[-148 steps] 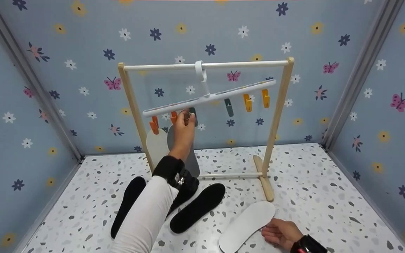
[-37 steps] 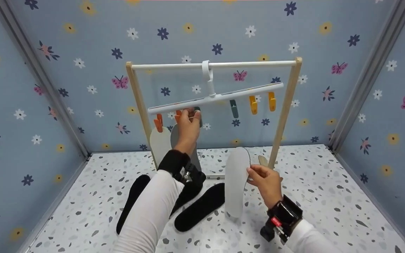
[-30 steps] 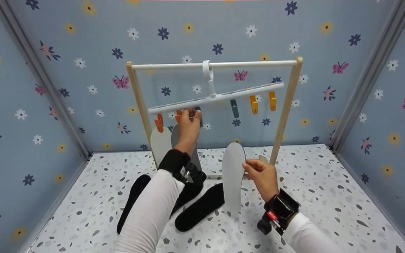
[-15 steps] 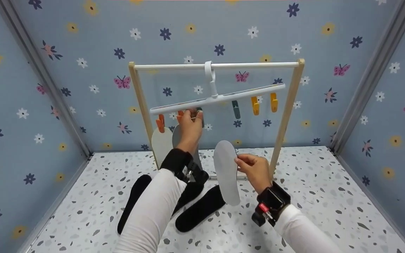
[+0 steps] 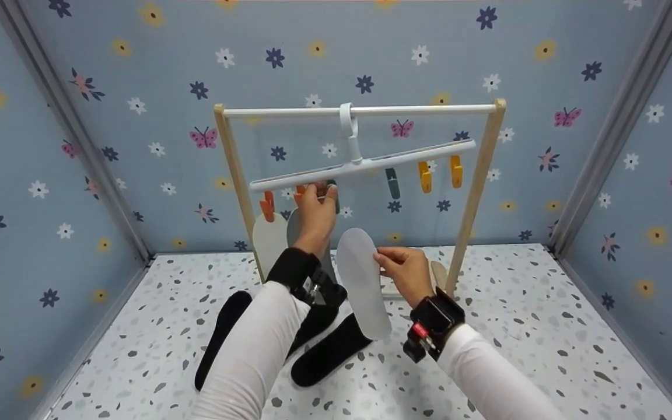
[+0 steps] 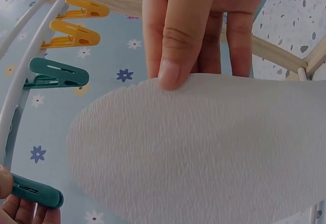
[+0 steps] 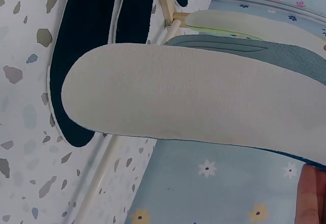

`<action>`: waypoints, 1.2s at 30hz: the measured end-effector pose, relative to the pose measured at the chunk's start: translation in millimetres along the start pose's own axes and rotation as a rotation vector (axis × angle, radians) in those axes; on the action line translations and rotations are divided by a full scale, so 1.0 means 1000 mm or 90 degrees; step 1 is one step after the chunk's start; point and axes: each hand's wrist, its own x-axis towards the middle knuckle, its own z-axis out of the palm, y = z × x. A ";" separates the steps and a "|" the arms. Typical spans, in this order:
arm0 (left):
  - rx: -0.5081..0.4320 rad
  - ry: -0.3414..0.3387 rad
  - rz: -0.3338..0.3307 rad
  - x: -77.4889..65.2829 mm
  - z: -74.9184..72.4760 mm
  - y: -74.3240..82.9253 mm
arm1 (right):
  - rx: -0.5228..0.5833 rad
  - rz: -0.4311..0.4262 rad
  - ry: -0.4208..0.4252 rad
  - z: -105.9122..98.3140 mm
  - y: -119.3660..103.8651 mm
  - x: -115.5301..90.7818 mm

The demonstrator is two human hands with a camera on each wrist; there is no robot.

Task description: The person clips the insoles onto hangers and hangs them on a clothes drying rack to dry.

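Note:
My left hand pinches a green clothespin under the lower left half of a white hanger. Between the thumb and fingers of my right hand, a whitish insole is held by its right edge, rounded end up and slightly tilted. It is in the air, just right of the left hand and apart from the clothespin. Left of it hang a pale insole under an orange clothespin and a grey insole, partly hidden behind my left hand in the head view.
The hanger hooks over a wooden rack and tilts down to the left. On its right half hang another green clothespin and two yellow clothespins. Black insoles lie on the speckled floor below.
My right hand has picked the whitish insole off the floor, raised it and carried it left towards the left hand. The left hand stays at the green clothespin.

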 end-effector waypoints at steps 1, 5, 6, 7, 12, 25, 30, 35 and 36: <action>-0.001 -0.001 -0.001 0.000 0.000 0.000 | -0.004 0.001 0.000 0.002 0.000 0.001; -0.007 -0.004 -0.005 0.000 0.000 0.000 | -0.013 0.009 0.002 0.006 -0.001 0.005; -0.004 -0.005 -0.006 -0.001 0.000 0.000 | -0.016 0.010 0.004 0.007 0.000 0.006; -0.002 -0.006 -0.008 -0.001 0.000 0.000 | -0.018 0.010 0.005 0.008 0.000 0.007; 0.006 -0.009 -0.007 -0.003 -0.002 0.000 | -0.006 0.018 0.001 0.014 -0.001 0.012; -0.024 -0.007 0.000 -0.005 -0.001 0.001 | 0.005 0.049 0.014 0.024 -0.003 0.020; -0.024 0.001 0.003 -0.005 -0.001 0.002 | 0.013 0.052 0.021 0.027 -0.001 0.024; -0.022 -0.002 0.005 -0.005 -0.001 0.003 | 0.034 0.051 0.020 0.029 -0.002 0.027; -0.023 -0.001 0.005 -0.004 -0.001 0.003 | 0.039 0.049 0.018 0.030 -0.002 0.028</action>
